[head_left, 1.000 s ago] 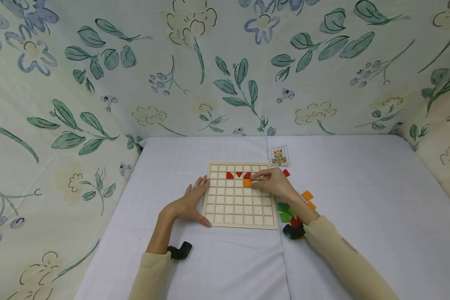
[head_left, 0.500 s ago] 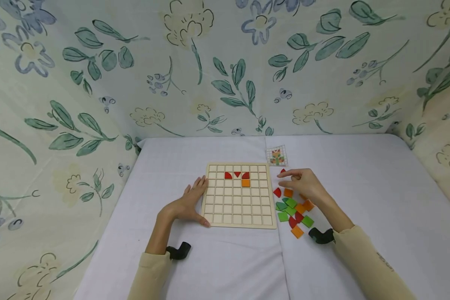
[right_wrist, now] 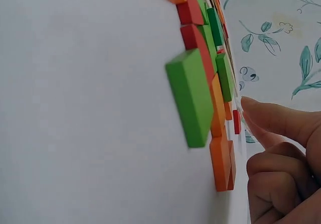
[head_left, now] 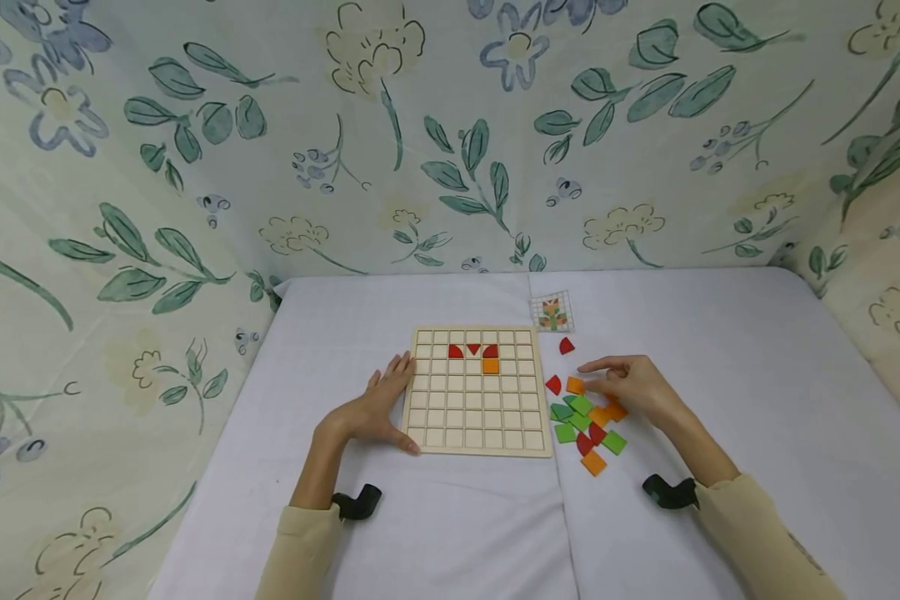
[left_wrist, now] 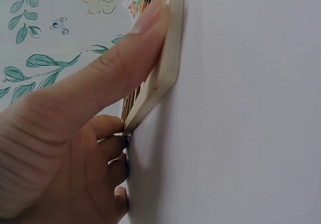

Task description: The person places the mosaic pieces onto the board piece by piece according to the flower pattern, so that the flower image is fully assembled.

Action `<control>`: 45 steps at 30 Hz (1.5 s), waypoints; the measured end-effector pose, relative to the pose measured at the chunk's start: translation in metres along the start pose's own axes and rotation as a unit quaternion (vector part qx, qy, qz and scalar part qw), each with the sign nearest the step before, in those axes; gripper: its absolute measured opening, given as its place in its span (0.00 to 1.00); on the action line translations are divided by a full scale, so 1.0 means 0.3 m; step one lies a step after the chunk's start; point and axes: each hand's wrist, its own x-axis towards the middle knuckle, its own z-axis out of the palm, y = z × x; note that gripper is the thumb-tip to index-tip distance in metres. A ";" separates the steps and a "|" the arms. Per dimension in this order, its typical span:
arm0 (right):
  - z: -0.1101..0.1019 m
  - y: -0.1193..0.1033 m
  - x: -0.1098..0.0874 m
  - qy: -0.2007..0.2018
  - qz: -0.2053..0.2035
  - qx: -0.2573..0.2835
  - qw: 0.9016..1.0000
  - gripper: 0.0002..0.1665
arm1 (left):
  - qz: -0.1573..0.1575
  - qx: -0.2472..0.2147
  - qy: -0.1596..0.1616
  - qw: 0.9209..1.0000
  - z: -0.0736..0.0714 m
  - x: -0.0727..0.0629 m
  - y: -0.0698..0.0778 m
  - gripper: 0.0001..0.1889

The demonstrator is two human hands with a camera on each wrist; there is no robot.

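Observation:
A wooden grid board [head_left: 457,400] lies on the white cloth. Two red quarter-circle tiles, a small red triangle [head_left: 473,349] and an orange square tile [head_left: 491,366] sit in its upper cells. My left hand [head_left: 378,408] rests at the board's left side, fingers spread along the edge, thumb on the near corner, as the left wrist view also shows. Beside the loose tiles my right hand [head_left: 641,390] hovers, holding nothing; thumb and index finger are extended, the other fingers folded in. An orange tile [head_left: 575,384] is close to its fingertips.
Green, red and orange tiles [head_left: 580,421] are heaped right of the board, some overlapping. Apart from them lies a red quarter-circle tile [head_left: 566,346]. A small pattern card [head_left: 552,312] is at the board's far right corner. Floral cloth [head_left: 450,150] hangs behind the table.
My right hand has left the orange tile on the board and moved right and nearer, to the loose tiles. The left hand stays at the board.

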 end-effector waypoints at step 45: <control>0.020 0.023 0.040 0.018 0.009 0.000 1.000 0.27 | 0.005 -0.003 0.004 1.000 -0.002 -0.003 -0.003 0.77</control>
